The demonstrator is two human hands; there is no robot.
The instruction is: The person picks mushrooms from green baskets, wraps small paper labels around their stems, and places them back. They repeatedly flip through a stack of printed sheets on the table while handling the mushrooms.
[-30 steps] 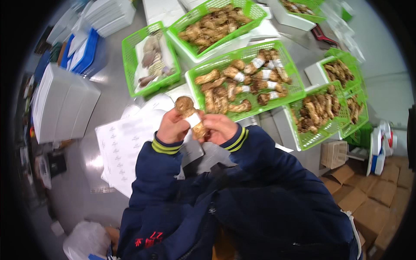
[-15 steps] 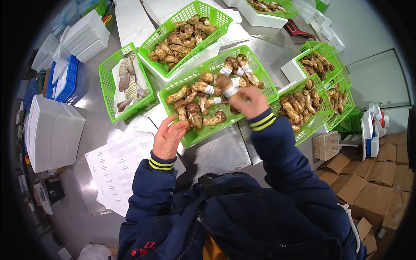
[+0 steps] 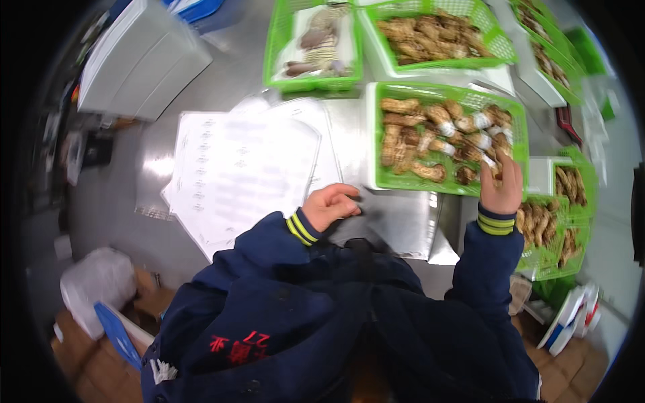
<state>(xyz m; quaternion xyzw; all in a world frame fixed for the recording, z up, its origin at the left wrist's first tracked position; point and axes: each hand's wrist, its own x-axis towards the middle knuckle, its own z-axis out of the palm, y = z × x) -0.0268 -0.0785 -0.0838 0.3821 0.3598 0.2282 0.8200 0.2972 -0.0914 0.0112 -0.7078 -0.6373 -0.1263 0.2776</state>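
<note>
Mushrooms [image 3: 430, 172] look knobbly and mottled brown, some with white bands [image 3: 482, 120].

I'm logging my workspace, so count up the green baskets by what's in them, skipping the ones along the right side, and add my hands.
Green plastic mesh baskets of long brown mushrooms: 2
Green plastic mesh basket of striped items on a white sheet: 1
Bare hands, left hand and right hand: 2
Total: 5
</note>
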